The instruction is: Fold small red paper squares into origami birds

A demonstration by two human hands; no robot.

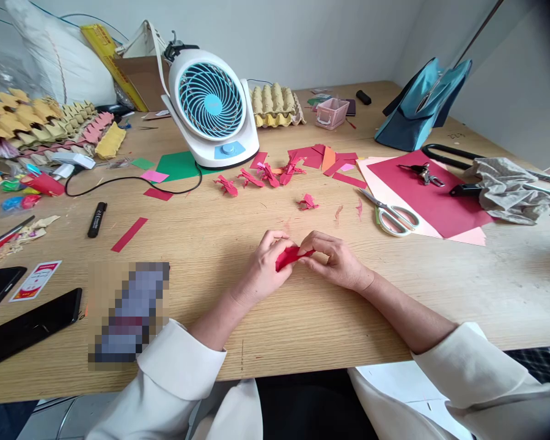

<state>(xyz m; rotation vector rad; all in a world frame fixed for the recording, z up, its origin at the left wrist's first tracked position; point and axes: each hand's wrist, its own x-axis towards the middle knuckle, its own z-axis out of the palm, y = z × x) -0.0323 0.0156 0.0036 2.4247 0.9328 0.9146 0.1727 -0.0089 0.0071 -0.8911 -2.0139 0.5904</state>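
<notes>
A small piece of folded red paper (286,258) is held between both hands above the table's middle front. My left hand (264,269) grips its left side, thumb and fingers pressed round it. On the other side, my right hand (332,260) pinches the paper's right end. Just beyond the hands sits a small folded red paper figure (308,202). Farther back, several similar red figures (269,175) stand in a loose row before the fan.
A white and blue fan (213,107) stands at the back. Scissors (394,215) and red sheets (433,189) lie right, near a blue bag (421,107). Phones (32,327), a black marker (97,220) and a red paper strip (129,234) lie left.
</notes>
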